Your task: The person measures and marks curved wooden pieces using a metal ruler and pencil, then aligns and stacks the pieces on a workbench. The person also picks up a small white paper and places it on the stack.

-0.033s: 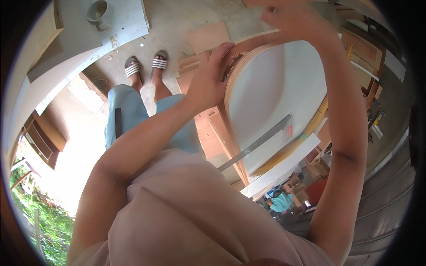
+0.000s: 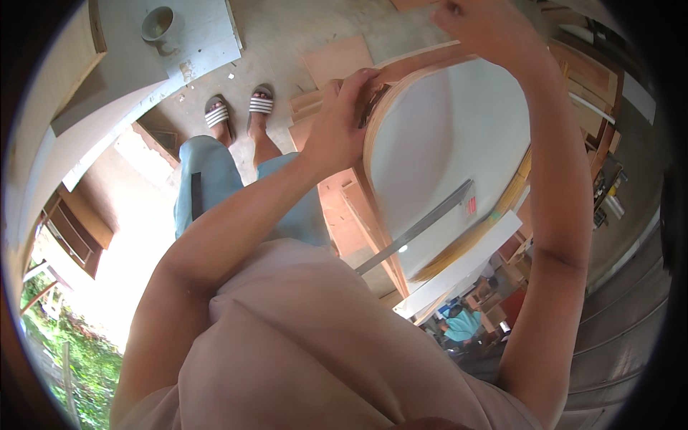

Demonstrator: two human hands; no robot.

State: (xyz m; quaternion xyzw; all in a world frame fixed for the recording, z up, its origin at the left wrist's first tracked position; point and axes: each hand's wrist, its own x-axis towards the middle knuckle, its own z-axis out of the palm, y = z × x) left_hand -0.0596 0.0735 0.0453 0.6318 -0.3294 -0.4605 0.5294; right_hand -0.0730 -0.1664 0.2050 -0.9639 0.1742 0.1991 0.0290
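Observation:
My left hand (image 2: 342, 123) is closed around the near-left corner of a curved frame (image 2: 370, 147) with a layered wooden edge and a white surface. Its fingers lie over the edge, next to a dark gap. Beyond the frame's far edge, my right hand (image 2: 487, 32) is raised with its fingers curled. Whatever it may hold is hidden. Across the white surface (image 2: 459, 136) slants a grey metal strip (image 2: 423, 231), and a bundle of straw-coloured bristles (image 2: 466, 247) lies along the right side.
Pinkish wood boards (image 2: 344, 61) lie on the concrete floor beyond my left hand. A white table (image 2: 204, 32) with a mug (image 2: 158, 25) stands at far left. Wooden frames (image 2: 588, 86) lean at right. Another person (image 2: 462, 324) in a teal shirt is in the background.
My right hand is slightly higher and further right. My left hand keeps its hold on the frame's edge. The whole view has shifted a little.

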